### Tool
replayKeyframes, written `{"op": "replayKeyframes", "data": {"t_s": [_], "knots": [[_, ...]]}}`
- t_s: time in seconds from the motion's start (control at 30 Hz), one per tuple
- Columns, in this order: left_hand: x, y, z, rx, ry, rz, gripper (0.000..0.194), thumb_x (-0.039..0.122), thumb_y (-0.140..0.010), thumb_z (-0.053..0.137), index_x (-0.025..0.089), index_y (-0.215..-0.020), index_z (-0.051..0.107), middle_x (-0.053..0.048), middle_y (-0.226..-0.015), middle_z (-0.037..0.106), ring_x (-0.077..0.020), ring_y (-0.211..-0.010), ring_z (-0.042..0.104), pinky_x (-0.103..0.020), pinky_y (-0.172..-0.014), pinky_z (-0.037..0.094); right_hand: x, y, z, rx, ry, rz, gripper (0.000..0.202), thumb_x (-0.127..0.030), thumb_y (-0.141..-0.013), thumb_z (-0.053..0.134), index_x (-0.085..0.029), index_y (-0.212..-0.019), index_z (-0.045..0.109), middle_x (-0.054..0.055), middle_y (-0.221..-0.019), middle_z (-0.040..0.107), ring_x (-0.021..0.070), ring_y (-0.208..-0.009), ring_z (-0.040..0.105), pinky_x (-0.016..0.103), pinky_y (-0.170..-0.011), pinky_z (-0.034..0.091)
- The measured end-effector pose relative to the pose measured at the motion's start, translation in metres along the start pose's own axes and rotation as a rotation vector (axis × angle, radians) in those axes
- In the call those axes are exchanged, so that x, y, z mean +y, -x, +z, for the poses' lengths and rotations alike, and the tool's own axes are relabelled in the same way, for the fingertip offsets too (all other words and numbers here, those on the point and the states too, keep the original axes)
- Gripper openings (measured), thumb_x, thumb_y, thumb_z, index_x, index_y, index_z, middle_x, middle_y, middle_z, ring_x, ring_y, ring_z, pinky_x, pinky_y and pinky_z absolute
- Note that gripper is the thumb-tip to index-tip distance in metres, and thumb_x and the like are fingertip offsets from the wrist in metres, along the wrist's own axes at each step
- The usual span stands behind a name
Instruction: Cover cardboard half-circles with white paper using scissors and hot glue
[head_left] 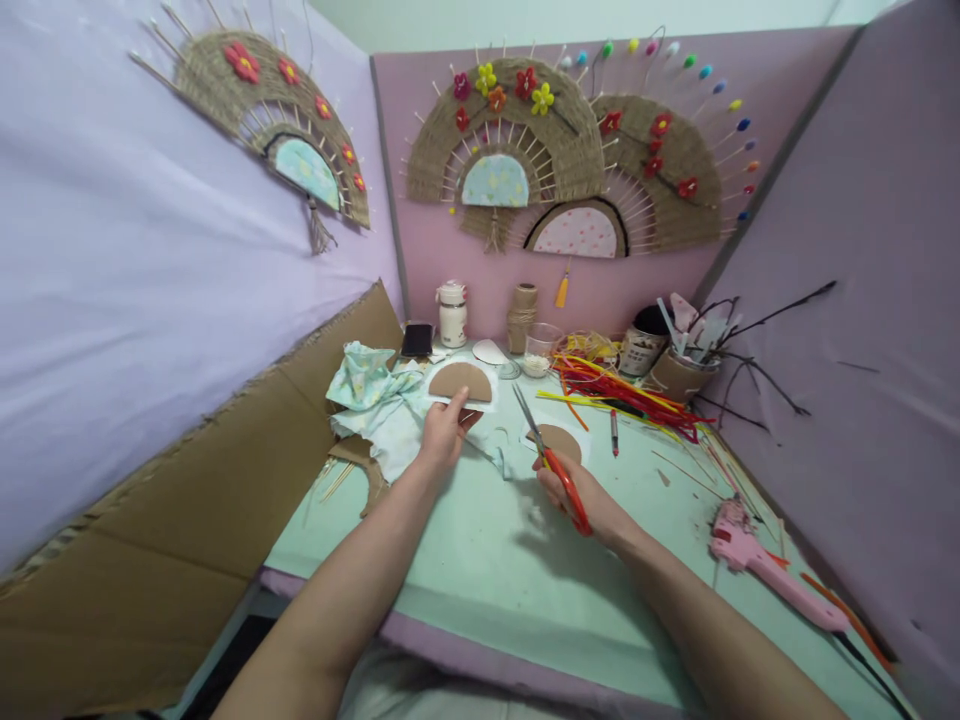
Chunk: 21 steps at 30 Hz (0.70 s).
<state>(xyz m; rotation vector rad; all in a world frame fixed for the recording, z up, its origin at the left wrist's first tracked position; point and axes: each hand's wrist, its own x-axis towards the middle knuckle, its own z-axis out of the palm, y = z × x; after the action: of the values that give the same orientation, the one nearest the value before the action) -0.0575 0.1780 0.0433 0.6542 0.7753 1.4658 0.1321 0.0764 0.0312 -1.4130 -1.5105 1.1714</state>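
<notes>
Above green table (465, 560): left hand (444, 430) pinching cardboard half-disc (450, 378); right hand (591, 492) curled round red-handled scissors (553, 464).

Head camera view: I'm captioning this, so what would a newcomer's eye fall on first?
Probably the flowered fans across the back wall. Then the red-handled scissors in the right hand, beside the left hand holding a cardboard half-circle. The pink glue gun at right also stands out.
</notes>
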Motion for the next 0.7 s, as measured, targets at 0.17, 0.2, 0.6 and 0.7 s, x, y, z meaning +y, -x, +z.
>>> {"op": "replayKeyframes", "data": {"t_s": [0.17,0.2,0.6,0.7], "knots": [[0.0009,-0.0013,-0.0007,-0.007,0.025,0.044,0.031,0.03,-0.066,0.082,0.013,-0.087,0.065,0.0,-0.074,0.07,-0.0122,-0.069,0.066,-0.031,-0.082,0.053,-0.0052,0.0031,0.0037,-0.051,0.065,0.067,0.043,-0.059,-0.076,0.062,-0.021,-0.066,0.045,-0.005,-0.054,0.043,0.0095,-0.048,0.039,0.023,-0.045,0.029],[0.0004,-0.001,-0.0004,-0.013,0.025,0.043,0.032,0.03,-0.065,0.083,0.013,-0.085,0.065,0.0,-0.072,0.07,-0.0123,-0.068,0.066,-0.031,-0.082,0.053,-0.0056,0.0031,0.004,-0.052,0.068,0.075,0.043,-0.059,-0.076,0.062,-0.021,-0.065,0.045,-0.005,-0.053,0.043,0.0095,-0.047,0.039,0.024,-0.045,0.029],[0.001,-0.0005,0.0007,0.008,0.036,0.03,0.029,0.029,-0.068,0.081,0.012,-0.086,0.065,-0.002,-0.073,0.071,-0.0131,-0.069,0.067,-0.033,-0.086,0.053,-0.0068,0.0049,0.005,-0.084,-0.008,0.118,0.039,-0.055,-0.076,0.061,-0.02,-0.068,0.048,-0.006,-0.053,0.044,0.0081,-0.045,0.039,0.022,-0.044,0.029],[0.0011,0.0008,0.0019,0.008,0.035,0.008,0.031,0.029,-0.068,0.081,0.012,-0.087,0.065,-0.003,-0.074,0.072,-0.0135,-0.069,0.068,-0.032,-0.084,0.053,-0.0032,0.0032,0.0045,-0.102,-0.025,0.131,0.036,-0.054,-0.076,0.061,-0.019,-0.071,0.051,-0.006,-0.053,0.045,0.0077,-0.045,0.039,0.021,-0.043,0.029]]}}
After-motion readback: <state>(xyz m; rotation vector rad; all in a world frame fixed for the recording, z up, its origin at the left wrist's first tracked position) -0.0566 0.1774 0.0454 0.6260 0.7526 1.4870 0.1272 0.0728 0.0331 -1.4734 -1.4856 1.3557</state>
